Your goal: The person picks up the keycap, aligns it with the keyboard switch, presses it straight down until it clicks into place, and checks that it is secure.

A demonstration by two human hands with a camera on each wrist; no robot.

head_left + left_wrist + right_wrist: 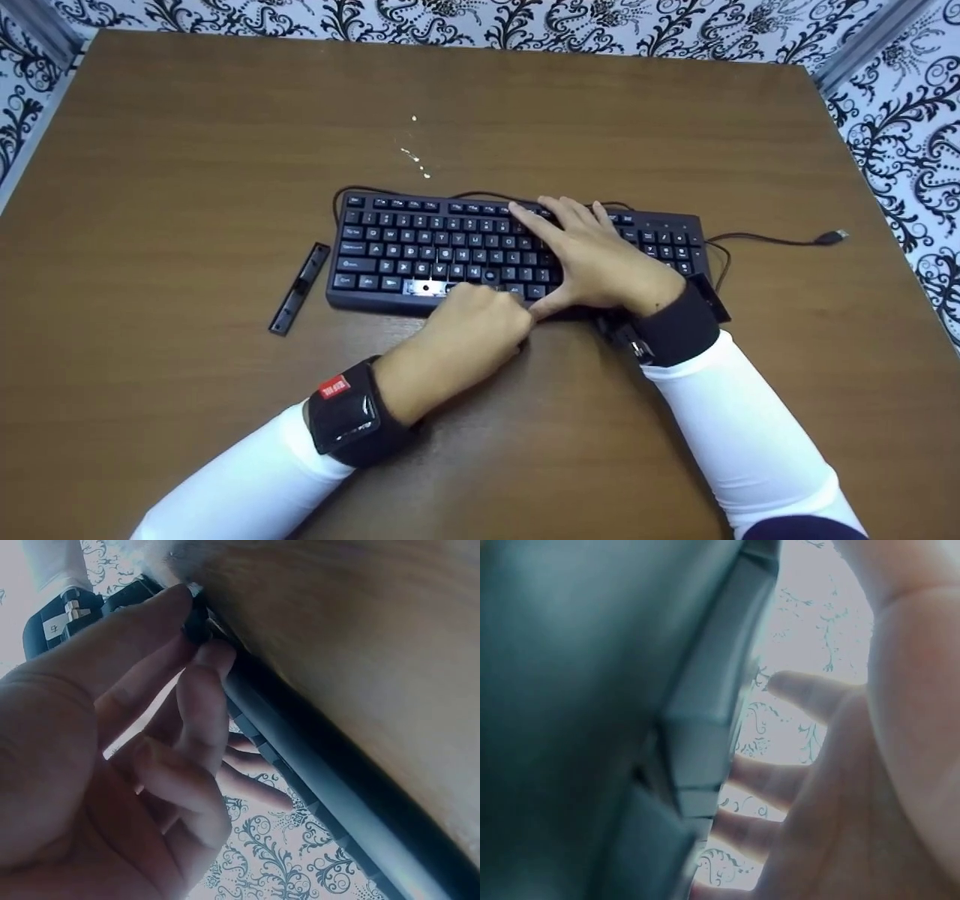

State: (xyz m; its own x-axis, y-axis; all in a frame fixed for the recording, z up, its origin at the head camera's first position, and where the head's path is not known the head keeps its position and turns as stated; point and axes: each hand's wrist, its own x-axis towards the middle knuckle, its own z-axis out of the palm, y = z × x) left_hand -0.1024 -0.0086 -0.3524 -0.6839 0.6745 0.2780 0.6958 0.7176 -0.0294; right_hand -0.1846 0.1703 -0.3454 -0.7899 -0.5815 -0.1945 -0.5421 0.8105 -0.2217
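Note:
A black keyboard (442,247) lies on the table with a pale bare slot (426,287) in its bottom row, where the space bar normally sits. At its front edge is my left hand (480,322), fingers curled. Between thumb and index finger it pinches a small black piece (196,624), mostly covered by the fingertips; I cannot tell what kind. My right hand (592,255) spreads over the keyboard's right half, fingers toward the back edge and thumb at the front. In the right wrist view, its fingers (769,780) extend straight past the keyboard's dark edge (705,690).
Left of the keyboard a slim black bar (298,290), shaped like a space bar, lies at a slant. A USB plug (831,238) and its cable are to the right, with more cable behind the keyboard. White specks (416,161) mark the brown table (187,187).

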